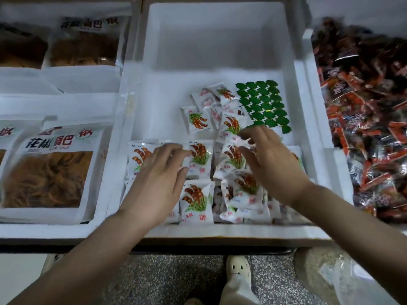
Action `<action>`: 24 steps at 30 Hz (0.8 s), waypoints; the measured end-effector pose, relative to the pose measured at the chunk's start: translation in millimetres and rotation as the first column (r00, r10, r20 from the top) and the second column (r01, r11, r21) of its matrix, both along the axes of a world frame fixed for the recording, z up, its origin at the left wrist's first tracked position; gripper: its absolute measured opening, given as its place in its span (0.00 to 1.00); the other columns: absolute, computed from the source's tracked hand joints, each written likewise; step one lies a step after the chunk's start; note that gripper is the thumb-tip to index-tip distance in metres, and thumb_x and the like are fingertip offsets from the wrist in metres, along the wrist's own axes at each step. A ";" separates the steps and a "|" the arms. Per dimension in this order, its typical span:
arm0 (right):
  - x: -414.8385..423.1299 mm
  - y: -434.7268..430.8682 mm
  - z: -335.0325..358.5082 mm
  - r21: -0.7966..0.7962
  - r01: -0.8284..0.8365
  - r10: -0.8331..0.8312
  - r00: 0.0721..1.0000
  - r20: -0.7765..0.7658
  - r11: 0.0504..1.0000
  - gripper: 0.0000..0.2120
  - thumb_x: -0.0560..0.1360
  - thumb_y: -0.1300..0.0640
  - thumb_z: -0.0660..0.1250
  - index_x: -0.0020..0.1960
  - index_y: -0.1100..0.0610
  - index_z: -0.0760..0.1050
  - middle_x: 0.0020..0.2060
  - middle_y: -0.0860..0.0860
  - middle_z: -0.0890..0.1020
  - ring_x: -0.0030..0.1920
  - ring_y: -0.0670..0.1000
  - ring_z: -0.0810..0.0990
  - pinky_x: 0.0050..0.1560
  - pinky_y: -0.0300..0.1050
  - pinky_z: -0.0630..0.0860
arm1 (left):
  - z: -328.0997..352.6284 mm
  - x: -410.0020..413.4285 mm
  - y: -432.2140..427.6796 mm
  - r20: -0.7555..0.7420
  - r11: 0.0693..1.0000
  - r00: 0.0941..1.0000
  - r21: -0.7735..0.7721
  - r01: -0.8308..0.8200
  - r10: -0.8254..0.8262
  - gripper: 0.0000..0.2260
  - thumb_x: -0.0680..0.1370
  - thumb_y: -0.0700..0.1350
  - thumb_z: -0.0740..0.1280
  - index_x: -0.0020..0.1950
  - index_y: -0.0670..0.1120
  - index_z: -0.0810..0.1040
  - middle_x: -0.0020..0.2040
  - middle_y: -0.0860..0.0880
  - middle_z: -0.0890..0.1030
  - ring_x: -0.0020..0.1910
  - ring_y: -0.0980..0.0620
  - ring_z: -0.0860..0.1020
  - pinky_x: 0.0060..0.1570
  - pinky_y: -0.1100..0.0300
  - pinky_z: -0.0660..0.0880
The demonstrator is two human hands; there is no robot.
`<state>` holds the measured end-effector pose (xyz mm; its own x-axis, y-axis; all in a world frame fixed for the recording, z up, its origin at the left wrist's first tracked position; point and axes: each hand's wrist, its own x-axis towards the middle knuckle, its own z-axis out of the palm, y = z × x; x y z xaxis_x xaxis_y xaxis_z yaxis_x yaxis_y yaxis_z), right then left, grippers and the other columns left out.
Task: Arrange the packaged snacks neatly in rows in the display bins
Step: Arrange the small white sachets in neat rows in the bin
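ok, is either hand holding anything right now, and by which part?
Right hand pinches a white packet by its top edge, fingers curled over it. Left hand holds nothing; it rests flat on the near-row packets.

Below the left hand (154,172) and the right hand (273,164), past the dark front edge of the bench (198,249), lies a grey speckled stone floor (165,280). A pale, filmy bag (330,278) sits on it, under the right forearm. The light is dim and even.
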<state>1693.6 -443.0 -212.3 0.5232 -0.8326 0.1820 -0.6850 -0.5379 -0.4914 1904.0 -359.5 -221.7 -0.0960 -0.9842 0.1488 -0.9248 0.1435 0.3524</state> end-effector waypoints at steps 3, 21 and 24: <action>-9.2 -46.0 -6.7 0.092 0.114 -0.112 0.993 -0.031 0.989 0.17 0.78 0.57 0.60 0.65 0.61 0.68 0.60 0.55 0.74 0.58 0.52 0.74 0.61 0.44 0.72 | 5.0 -10.6 -49.3 -0.108 0.996 0.993 0.074 -0.043 0.051 0.14 0.81 0.43 0.58 0.67 0.43 0.70 0.64 0.46 0.70 0.61 0.50 0.69 0.63 0.56 0.66; 21.3 -112.8 -23.9 0.348 0.115 -0.098 0.993 -0.065 0.931 0.20 0.71 0.52 0.73 0.59 0.57 0.73 0.52 0.51 0.79 0.48 0.50 0.79 0.49 0.42 0.78 | -19.1 -15.4 -166.2 0.044 0.840 0.925 0.404 -0.363 0.379 0.29 0.73 0.48 0.72 0.71 0.44 0.67 0.65 0.42 0.71 0.65 0.44 0.67 0.58 0.57 0.65; 17.6 -110.6 -19.5 0.395 0.096 -0.100 0.995 -0.010 0.914 0.17 0.72 0.52 0.71 0.58 0.56 0.73 0.46 0.49 0.78 0.40 0.46 0.76 0.36 0.31 0.72 | -13.0 -16.3 -154.2 -0.144 0.890 0.902 0.286 -0.355 0.406 0.17 0.74 0.44 0.71 0.61 0.45 0.73 0.57 0.44 0.77 0.54 0.47 0.75 0.45 0.63 0.69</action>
<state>1711.2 -553.5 -231.9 0.4351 -0.8848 -0.1665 -0.7181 -0.2295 -0.6570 1887.6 -513.7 -234.7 0.2990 -0.9459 -0.1262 -0.7994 -0.3205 0.5083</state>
